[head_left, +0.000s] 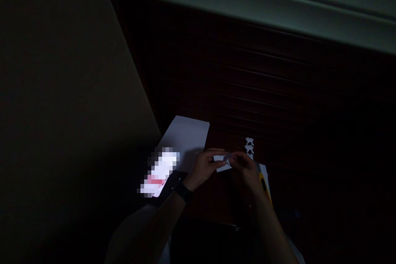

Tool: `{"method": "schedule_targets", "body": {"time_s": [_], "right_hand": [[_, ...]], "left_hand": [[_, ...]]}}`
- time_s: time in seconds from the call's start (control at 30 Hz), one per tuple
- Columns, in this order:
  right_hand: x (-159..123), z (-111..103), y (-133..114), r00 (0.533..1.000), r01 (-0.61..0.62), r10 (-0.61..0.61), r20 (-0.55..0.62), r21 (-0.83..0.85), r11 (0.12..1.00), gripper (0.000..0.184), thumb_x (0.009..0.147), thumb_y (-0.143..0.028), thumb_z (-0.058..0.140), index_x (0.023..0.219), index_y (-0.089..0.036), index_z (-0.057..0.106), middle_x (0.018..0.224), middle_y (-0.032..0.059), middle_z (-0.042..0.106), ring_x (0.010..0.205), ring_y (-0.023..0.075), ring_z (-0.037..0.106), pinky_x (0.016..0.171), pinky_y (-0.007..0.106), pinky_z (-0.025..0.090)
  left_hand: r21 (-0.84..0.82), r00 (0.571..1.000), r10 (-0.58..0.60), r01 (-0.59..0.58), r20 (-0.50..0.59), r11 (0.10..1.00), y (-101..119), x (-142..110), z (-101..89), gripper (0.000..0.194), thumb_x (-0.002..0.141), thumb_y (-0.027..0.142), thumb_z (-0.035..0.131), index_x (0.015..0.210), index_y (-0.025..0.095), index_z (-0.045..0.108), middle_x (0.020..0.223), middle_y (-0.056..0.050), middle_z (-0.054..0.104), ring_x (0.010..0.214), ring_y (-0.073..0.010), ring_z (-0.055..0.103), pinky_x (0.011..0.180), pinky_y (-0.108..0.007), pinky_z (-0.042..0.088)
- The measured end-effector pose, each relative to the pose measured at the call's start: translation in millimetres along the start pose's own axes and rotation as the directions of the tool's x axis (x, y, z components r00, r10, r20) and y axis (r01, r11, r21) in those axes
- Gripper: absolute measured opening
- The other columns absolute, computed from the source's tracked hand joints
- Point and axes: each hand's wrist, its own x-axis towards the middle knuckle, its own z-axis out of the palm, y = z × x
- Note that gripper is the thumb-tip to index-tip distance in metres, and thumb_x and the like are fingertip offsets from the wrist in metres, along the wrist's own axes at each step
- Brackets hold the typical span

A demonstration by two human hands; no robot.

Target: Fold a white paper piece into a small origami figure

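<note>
Between my two hands is a small piece of white paper [220, 158], with part of it bent up at its right side. My left hand [204, 166], below which a dark wristband shows, pinches the paper's left part between thumb and fingers. From the right, my right hand [245, 166] grips the raised part with its fingertips. Beyond my right hand lie several small folded white paper pieces [249, 147] in a row. A yellow utility knife [263, 183] rests under and beside my right wrist, on white paper.
A stack of white paper sheets [188, 136] lies to the left. In front of it a phone with a lit, blurred screen [159, 173] glows. The dark reddish table [210, 202] stands against dark slatted wood, beside a plain wall [71, 70]. The room is very dim.
</note>
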Motion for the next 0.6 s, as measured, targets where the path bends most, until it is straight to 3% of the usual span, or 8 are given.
{"method": "schedule_targets", "body": {"time_s": [0.13,0.33,0.6], "right_hand": [[-3.7,2.8,-11.8,0.999,-0.053,0.053,0.01,0.017,0.998,0.019,0.066,-0.032,0.066,0.081,-0.02,0.062,0.081,0.0024,0.062,0.078,0.0189,0.055,0.069,0.03,0.042],[-5.6,7.4,-15.6,0.986,-0.161,0.165,-0.01,0.167,0.973,0.032,0.072,-0.05,0.055,0.074,-0.019,0.061,0.065,0.0018,0.058,0.06,0.0163,0.053,0.055,0.027,0.039],[-7.2,5.1,-12.4,0.997,-0.07,0.071,0.016,-0.063,0.996,0.026,0.072,-0.044,0.059,0.078,-0.02,0.063,0.074,0.0012,0.062,0.071,0.0191,0.055,0.063,0.027,0.04]], "left_hand": [[-0.002,1.0,0.011,-0.012,-0.023,1.0,0.2,-0.3,0.6,0.028,0.071,0.022,0.063,0.098,0.018,0.065,0.111,-0.009,0.06,0.104,-0.0207,0.054,0.088,-0.033,0.044],[0.13,0.993,0.082,-0.071,-0.083,0.989,-1.2,-1.1,3.4,0.022,0.074,0.017,0.06,0.094,0.021,0.067,0.105,-0.006,0.062,0.099,-0.0177,0.056,0.088,-0.032,0.045],[0.237,0.987,0.137,-0.115,-0.082,0.965,-1.4,-5.6,6.0,0.029,0.078,0.009,0.05,0.097,0.023,0.065,0.103,-0.002,0.064,0.097,-0.0158,0.057,0.087,-0.031,0.045]]}}
